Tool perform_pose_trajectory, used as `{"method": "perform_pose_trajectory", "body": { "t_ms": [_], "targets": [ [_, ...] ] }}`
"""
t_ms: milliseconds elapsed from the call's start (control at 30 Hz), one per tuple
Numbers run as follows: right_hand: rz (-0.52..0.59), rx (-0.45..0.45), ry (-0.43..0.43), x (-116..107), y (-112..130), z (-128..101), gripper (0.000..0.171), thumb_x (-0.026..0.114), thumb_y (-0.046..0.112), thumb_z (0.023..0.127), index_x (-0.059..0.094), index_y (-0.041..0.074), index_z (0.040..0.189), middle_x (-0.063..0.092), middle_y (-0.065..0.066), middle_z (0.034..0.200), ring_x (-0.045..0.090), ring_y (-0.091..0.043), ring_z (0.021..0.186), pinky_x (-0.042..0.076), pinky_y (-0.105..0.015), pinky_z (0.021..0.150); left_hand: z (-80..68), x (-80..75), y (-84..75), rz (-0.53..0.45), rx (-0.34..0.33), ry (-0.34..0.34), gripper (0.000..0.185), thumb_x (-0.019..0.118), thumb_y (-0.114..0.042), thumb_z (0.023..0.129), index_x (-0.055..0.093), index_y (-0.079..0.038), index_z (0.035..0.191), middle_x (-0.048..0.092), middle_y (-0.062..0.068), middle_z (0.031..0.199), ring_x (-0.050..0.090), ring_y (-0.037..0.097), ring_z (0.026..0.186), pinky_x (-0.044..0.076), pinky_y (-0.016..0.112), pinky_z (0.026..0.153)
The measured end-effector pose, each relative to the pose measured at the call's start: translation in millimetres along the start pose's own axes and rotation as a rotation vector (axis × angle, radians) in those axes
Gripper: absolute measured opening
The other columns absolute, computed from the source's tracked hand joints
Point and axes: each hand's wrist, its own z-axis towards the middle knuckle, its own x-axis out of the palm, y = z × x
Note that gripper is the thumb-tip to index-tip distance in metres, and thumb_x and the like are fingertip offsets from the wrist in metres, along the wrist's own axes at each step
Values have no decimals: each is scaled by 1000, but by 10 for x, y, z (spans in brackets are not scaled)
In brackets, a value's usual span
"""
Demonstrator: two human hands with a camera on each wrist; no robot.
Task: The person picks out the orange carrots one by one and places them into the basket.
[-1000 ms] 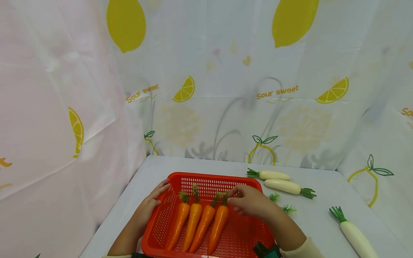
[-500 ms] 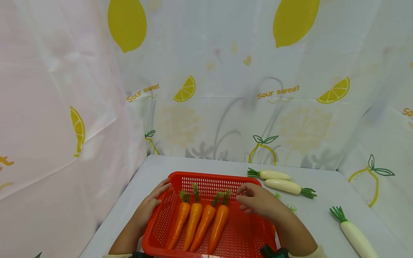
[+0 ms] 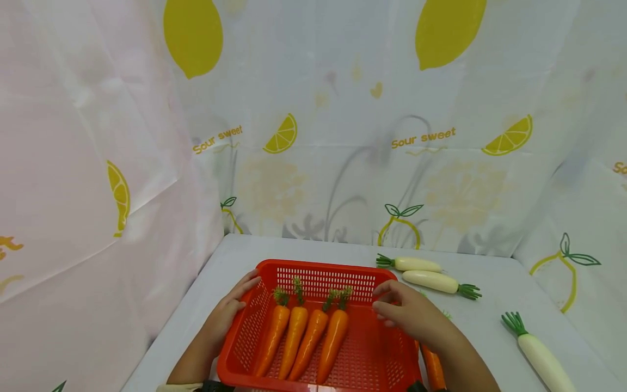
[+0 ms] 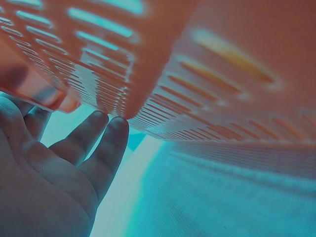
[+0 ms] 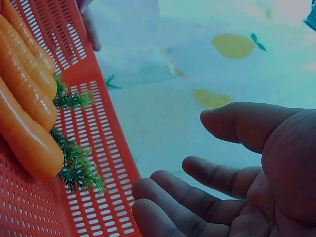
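A red perforated plastic basket [image 3: 364, 359] stands in front of me, with several orange carrots [image 3: 334, 340] lying side by side in its left half, their green tops toward the back. Against the basket's left side rests my left hand [image 3: 221, 318]; in the left wrist view its extended fingertips [image 4: 118, 129] touch the outside of the slotted wall. My right hand [image 3: 413, 313] hovers over the basket's right edge, fingers loosely bent and apart, holding nothing. Another carrot [image 3: 433, 367] lies outside the basket on the right, partly hidden under my right forearm.
Two white radishes [image 3: 417, 264] with green stalks lie behind and right of the basket. A third white radish [image 3: 545, 359] is near the table's right side. Lemon-printed cloth [image 3: 313, 185] encloses the white table [image 3: 490, 305] at the back and sides.
My right hand has moved right, from above the rightmost carrot's leafy top in the basket to the right rim. My left hand and the carrots in the basket stay in place.
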Motion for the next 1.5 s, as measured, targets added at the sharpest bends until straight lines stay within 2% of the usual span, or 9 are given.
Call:
{"method": "perform_pose_trajectory", "body": {
  "t_ms": [300,433,600,867,1233,1500],
  "targets": [
    [61,-26,-24,-119,-133,-65,43,64,24,103,53,-4,133,64,-18,124,68,-28,104,60,-44,86,-6,-6,24,-7,7,12,65,30,2,98,37,-8,162,16,-1,176,12,33,160,50,23,103],
    [66,-8,-38,-163,-154,-109,45,65,27,103,52,-4,133,63,-22,126,68,-29,105,61,-42,87,-12,-5,7,3,15,20,65,30,3,98,36,-7,162,14,1,176,10,35,160,50,23,101],
    [68,25,-61,-242,-201,-178,47,65,28,103,52,-2,135,64,-21,126,68,-28,104,61,-42,87,-11,-2,-2,-20,14,32,64,30,2,99,35,-8,162,12,1,176,10,36,160,51,25,102],
    [70,73,-144,-381,-336,-219,48,63,31,104,51,0,138,67,-14,126,69,-24,103,61,-46,89,-2,-3,-3,-6,3,14,65,30,2,98,36,-8,162,13,0,176,9,34,160,50,22,101],
    [122,43,-96,-457,-466,-279,48,58,25,106,47,-8,139,65,-20,126,68,-28,109,59,-46,93,-3,-3,2,-9,0,6,65,29,1,98,36,-9,162,14,-1,176,10,33,160,49,23,102],
    [52,134,-194,-475,-577,-255,46,60,28,105,51,-3,138,67,-17,124,69,-27,103,60,-46,89,-1,-9,5,-21,-3,12,65,28,0,99,35,-9,163,14,-3,176,12,33,159,50,25,103]
  ]
}}
